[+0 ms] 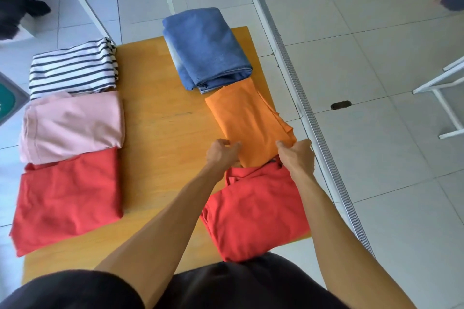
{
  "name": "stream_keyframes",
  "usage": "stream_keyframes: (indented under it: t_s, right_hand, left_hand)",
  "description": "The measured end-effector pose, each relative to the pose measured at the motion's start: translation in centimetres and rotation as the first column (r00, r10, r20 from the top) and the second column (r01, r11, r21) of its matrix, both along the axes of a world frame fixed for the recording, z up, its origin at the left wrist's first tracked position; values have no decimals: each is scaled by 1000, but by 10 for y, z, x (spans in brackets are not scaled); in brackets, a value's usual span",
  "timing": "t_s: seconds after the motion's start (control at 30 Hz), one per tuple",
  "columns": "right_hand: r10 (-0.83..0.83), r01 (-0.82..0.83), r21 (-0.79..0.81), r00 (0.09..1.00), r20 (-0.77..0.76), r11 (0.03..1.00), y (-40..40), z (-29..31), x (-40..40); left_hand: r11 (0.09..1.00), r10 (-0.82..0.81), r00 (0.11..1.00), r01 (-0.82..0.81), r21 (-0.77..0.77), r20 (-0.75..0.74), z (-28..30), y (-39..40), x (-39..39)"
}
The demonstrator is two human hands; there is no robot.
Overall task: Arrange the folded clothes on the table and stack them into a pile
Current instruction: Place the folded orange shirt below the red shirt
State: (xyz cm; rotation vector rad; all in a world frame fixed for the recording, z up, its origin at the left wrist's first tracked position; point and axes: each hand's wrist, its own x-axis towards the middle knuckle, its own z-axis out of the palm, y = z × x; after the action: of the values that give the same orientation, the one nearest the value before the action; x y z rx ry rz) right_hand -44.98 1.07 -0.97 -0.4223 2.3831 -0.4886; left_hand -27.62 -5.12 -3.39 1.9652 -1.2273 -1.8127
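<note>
Nothing is stacked yet, I judge: six folded pieces lie in two rows on the counter [160,118]. My left hand [222,153] and right hand [297,155] each pinch the near edge of the orange garment [247,120], middle of the right row.

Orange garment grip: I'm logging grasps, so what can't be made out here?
- Head view: left hand fingertips curl out of sight at the orange garment.
- Right hand hides that garment's near corner.
- Red garment: collar partly covered by both.
</note>
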Motion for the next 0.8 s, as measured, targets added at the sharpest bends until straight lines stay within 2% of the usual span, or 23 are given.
stream_keyframes:
  t_s: [0.13, 0.23, 0.33, 0.4, 0.43, 0.47, 0.5, 0.53, 0.57, 0.6, 0.67, 0.8]
  right_hand:
    - [21, -21, -18, 1000, 5, 1000, -5, -1, 2]
    - [56, -57, -71, 998, -23, 996, -9, 3, 8]
    - [-1, -8, -234, 999, -36, 972, -7, 14, 20]
    - [-135, 148, -297, 989, 65, 943, -5, 24, 33]
    - [-226, 281, -284, 951, 209, 917, -4, 28, 40]
    - [-317, 433, -223, 853, 415, 873, -2, 29, 47]
    - [-374, 550, -125, 699, 609, 826, -1, 29, 52]
    - [-395, 615, -32, 544, 740, 788, 1, 27, 58]
    - [-399, 650, 33, 425, 813, 759, 3, 26, 63]
    - [-396, 670, 61, 361, 845, 740, 5, 24, 69]
    - [-384, 686, 54, 340, 858, 726, 5, 23, 83]
    - [-345, 656, -41, 449, 824, 754, 1, 31, 107]
  left_hand:
    - [999, 34, 999, -34, 32, 5, 0, 5, -18]
    - [981, 138, 984, -120, 155, -113, 21, 4, -26]
    - [901, 360, 893, -258, 348, -269, 34, -4, -22]
    - [859, 453, 826, -302, 414, -335, 44, -5, -14]
    - [847, 478, 801, -311, 431, -361, 47, -5, -9]
    - [842, 491, 783, -313, 440, -382, 50, -3, -4]
    - [843, 491, 776, -308, 440, -396, 51, 0, 0]
    - [844, 489, 773, -302, 443, -404, 52, 3, 6]
    - [844, 488, 769, -297, 446, -412, 52, 8, 12]
    - [844, 489, 765, -294, 448, -420, 52, 13, 18]
    - [845, 488, 756, -286, 451, -435, 53, 23, 33]
    - [874, 429, 788, -238, 423, -442, 53, 50, 70]
